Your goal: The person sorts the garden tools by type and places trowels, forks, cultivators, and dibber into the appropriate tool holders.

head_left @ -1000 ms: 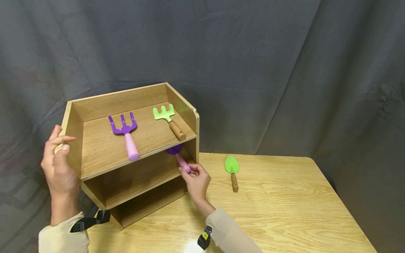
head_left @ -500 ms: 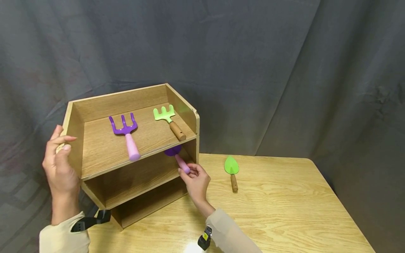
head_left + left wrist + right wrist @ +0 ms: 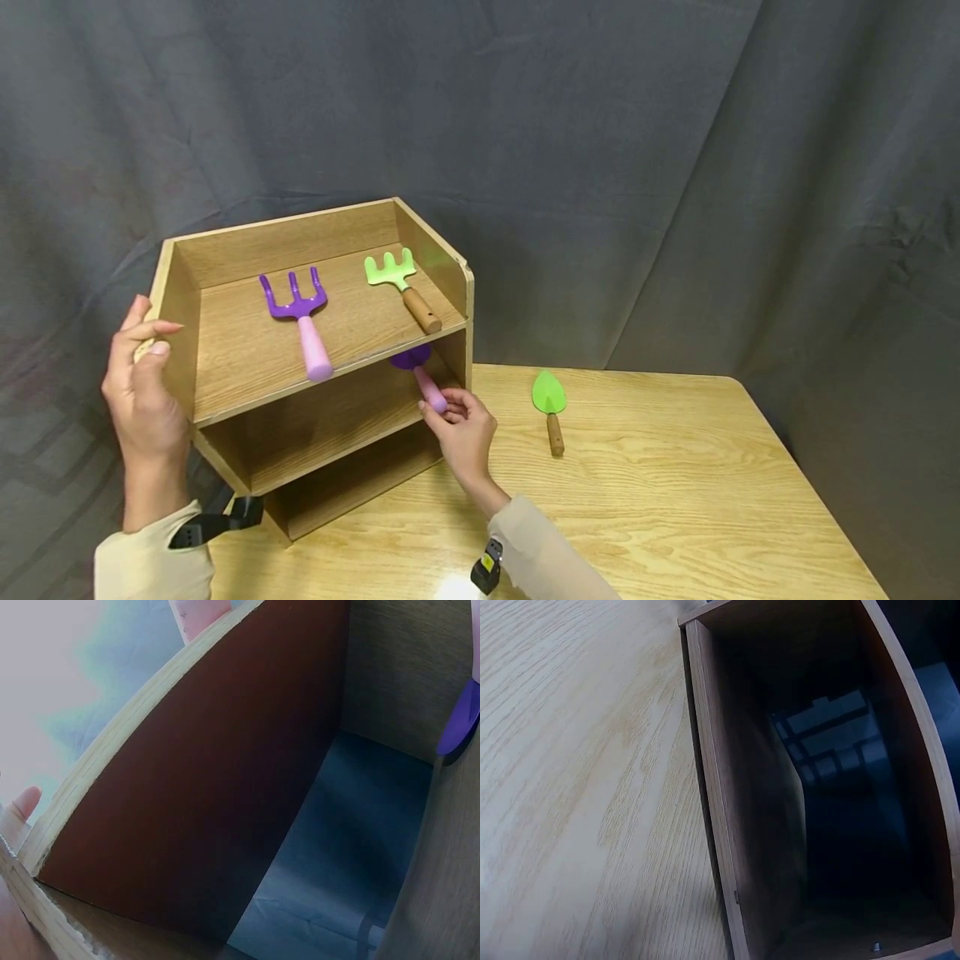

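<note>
Only the head view shows your right hand (image 3: 467, 433), lower center, pinching the purple trowel (image 3: 429, 389) in the shelf's (image 3: 322, 417) middle tier, the top board (image 3: 243, 358) partly hiding its blade (image 3: 411, 357); frame left, your left hand (image 3: 147, 396) grips the shelf.

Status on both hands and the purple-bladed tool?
Left hand grips shelf unit, left side. Right hand pinches purple-bladed tool by pink handle, middle compartment. Top board hides part of the blade.

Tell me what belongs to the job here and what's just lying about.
In the job:
purple trowel, held by the right hand
wooden shelf, held by the left hand

Apparently just lying about:
purple fork and green rake, on the shelf's top
green trowel, on the table
</note>
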A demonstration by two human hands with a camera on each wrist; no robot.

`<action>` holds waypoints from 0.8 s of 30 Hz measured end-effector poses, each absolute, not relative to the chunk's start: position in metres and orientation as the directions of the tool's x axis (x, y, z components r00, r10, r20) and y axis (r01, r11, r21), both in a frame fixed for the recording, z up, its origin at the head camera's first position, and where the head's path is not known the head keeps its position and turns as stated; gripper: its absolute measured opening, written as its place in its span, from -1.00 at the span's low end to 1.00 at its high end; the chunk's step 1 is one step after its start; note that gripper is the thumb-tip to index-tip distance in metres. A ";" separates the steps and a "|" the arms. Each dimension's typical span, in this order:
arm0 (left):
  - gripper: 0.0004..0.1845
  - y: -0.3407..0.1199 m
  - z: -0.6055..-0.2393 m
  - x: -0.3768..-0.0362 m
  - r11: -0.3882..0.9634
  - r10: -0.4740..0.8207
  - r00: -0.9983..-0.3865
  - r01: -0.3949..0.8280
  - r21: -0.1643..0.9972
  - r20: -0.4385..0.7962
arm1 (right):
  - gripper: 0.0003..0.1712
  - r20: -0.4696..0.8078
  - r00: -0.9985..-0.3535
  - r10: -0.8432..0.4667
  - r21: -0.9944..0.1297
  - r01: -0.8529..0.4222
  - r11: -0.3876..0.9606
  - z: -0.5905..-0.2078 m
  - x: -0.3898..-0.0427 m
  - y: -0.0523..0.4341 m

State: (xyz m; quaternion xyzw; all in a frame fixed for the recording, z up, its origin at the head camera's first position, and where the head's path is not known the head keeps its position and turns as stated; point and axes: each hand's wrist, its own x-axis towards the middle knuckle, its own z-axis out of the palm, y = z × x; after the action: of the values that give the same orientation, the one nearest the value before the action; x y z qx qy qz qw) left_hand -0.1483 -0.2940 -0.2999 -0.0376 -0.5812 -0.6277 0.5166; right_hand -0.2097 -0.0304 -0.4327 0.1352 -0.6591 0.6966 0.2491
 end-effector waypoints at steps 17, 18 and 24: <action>-0.68 -0.294 -0.302 -0.148 0.294 -0.600 -0.460 0.634 0.715 0.654 | -0.86 0.589 -0.790 0.172 -0.808 -0.567 0.162 -0.467 -0.227 -0.018; -0.68 -0.294 -0.301 -0.148 0.287 -0.601 -0.460 0.639 0.714 0.653 | -0.86 0.594 -0.787 0.170 -0.804 -0.570 0.169 -0.466 -0.227 -0.017; -0.70 -0.295 -0.301 -0.149 0.223 -0.614 -0.456 0.683 0.696 0.644 | -0.85 0.644 -0.758 0.100 -0.758 -0.615 0.218 -0.464 -0.228 -0.009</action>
State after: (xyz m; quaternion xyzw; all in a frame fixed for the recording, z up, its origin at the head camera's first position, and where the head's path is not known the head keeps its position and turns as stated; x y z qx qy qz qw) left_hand -0.1487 -0.2947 -0.3015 -0.0296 -0.5837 -0.6225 0.5205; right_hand -0.2284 -0.0094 -0.4640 0.1785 -0.7212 0.5992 0.2983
